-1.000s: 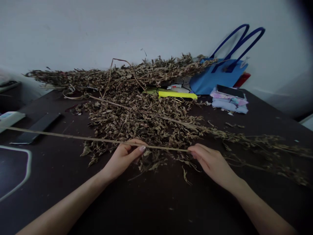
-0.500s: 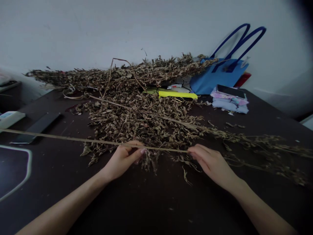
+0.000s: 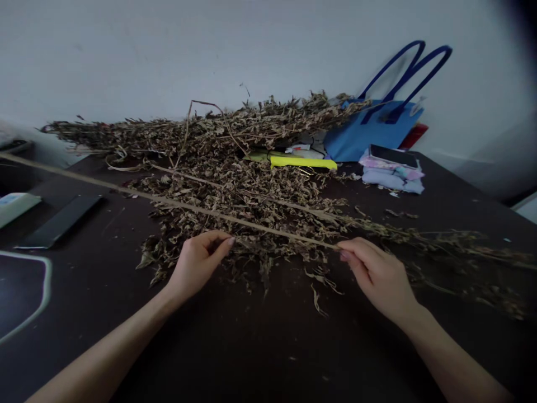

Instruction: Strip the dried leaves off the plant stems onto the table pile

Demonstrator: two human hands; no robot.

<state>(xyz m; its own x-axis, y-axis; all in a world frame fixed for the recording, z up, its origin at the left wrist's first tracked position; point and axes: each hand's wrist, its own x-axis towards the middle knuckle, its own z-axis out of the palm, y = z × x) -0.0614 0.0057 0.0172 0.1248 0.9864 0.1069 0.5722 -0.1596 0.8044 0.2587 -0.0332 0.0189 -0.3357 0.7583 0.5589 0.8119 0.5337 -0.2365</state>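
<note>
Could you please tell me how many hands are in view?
2: the left hand is near the loose dried leaves, and the right hand pinches one end of the long stem.

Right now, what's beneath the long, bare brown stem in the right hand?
Below the long, bare brown stem spread dry, crumpled brown leaves on a dark brown table; whatever they cover cannot be seen.
</note>
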